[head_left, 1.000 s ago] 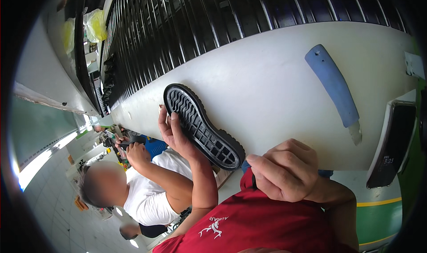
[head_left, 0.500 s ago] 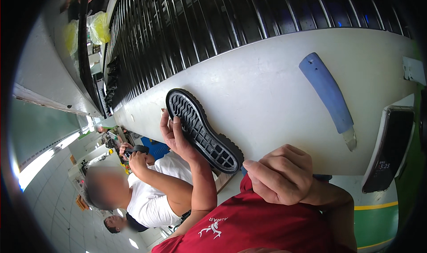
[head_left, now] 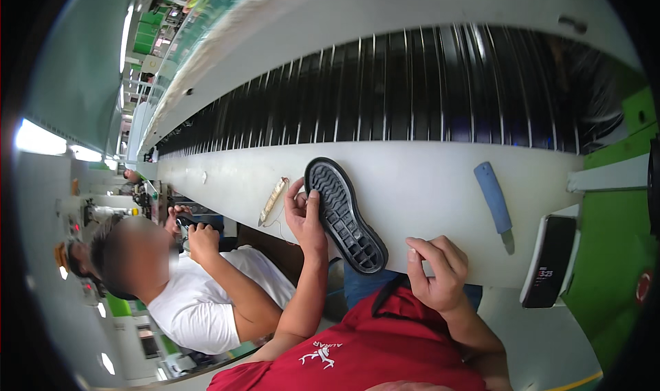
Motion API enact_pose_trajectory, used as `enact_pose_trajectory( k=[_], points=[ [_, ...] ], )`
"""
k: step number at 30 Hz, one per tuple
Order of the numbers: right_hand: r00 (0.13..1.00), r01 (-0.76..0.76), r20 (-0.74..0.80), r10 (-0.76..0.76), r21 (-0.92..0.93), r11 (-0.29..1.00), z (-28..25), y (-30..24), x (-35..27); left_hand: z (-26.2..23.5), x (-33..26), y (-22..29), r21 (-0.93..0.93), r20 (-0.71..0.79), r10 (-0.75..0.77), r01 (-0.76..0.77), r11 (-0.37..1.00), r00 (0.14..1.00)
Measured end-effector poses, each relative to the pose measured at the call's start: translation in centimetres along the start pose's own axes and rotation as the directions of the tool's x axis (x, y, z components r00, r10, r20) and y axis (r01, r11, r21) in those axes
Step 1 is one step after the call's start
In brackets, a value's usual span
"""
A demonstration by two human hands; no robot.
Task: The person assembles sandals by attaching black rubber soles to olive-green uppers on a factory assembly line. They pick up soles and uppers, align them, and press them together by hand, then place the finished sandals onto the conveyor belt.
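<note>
Nearest to me, my right hand (head_left: pixel 440 275) is resting at the near edge of the white bench (head_left: pixel 426 185), fingers curled loosely inward over the edge; I am seeing nothing inside them, so I am reading it as closed on nothing. Just to its left, my left hand (head_left: pixel 304 216) is touching the black shoe sole (head_left: pixel 344 214), thumb and fingertips lying against its left rim near the toe, more a steadying pinch than a full grasp. The sole is lying tread-up on the bench, its heel end hanging slightly past the near edge, between my two hands.

To handle it well, I am judging that the left fingers should be staying on the rim rather than the tread, and that the overhanging heel wants support from the right hand so the sole is not tipping off.

Further left, a small pale brush-like tool (head_left: pixel 273 200) is lying near the sole, apart from it. To the right, a blue-handled knife (head_left: pixel 495 204) is lying well apart, and beyond it a dark phone (head_left: pixel 548 260) is leaning in a pale holder at the bench end. I am seeing no tray or bin on the bench.

Behind it, the black ribbed conveyor (head_left: pixel 412 88) is stretching away. A co-worker in a white shirt (head_left: pixel 199 302) is sitting at my left.
</note>
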State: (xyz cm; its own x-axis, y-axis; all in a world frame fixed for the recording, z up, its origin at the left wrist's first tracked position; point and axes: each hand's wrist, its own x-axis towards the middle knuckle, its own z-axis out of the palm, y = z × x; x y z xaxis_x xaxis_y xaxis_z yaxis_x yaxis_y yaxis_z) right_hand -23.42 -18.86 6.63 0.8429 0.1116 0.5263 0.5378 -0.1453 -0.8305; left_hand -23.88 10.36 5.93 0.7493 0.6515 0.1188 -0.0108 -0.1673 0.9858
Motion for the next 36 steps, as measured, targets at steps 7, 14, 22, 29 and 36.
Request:
enact_pose_trajectory(
  k=[7,14,22,29,36],
  points=[
    [0.999,-0.035,0.002,0.035,-0.064,0.997,1.0,-0.9,-0.4,0.3,-0.2,-0.1,-0.097,-0.019,0.026,-0.028,0.995,0.999],
    [0.999,-0.013,0.035,0.020,-0.189,0.982,1.5,-0.6,-0.2,0.9,0.1,-0.9,-0.264,-0.003,-0.016,0.015,0.964,1.000],
    [0.999,-0.022,0.041,0.031,-0.206,0.978,1.9,-0.5,-0.9,3.3,-0.2,4.9,-0.528,-0.068,0.111,-0.130,0.839,0.991],
    [0.999,0.004,-0.043,-0.011,-0.153,0.988,1.2,-2.6,0.9,5.6,-4.2,7.5,-0.451,-0.006,0.393,-0.353,0.820,0.920],
    [0.989,0.149,-0.013,-0.149,0.014,0.989,2.2,-6.2,3.4,5.4,-7.5,7.7,-0.368,0.089,0.531,-0.468,0.804,0.843]
  ],
)
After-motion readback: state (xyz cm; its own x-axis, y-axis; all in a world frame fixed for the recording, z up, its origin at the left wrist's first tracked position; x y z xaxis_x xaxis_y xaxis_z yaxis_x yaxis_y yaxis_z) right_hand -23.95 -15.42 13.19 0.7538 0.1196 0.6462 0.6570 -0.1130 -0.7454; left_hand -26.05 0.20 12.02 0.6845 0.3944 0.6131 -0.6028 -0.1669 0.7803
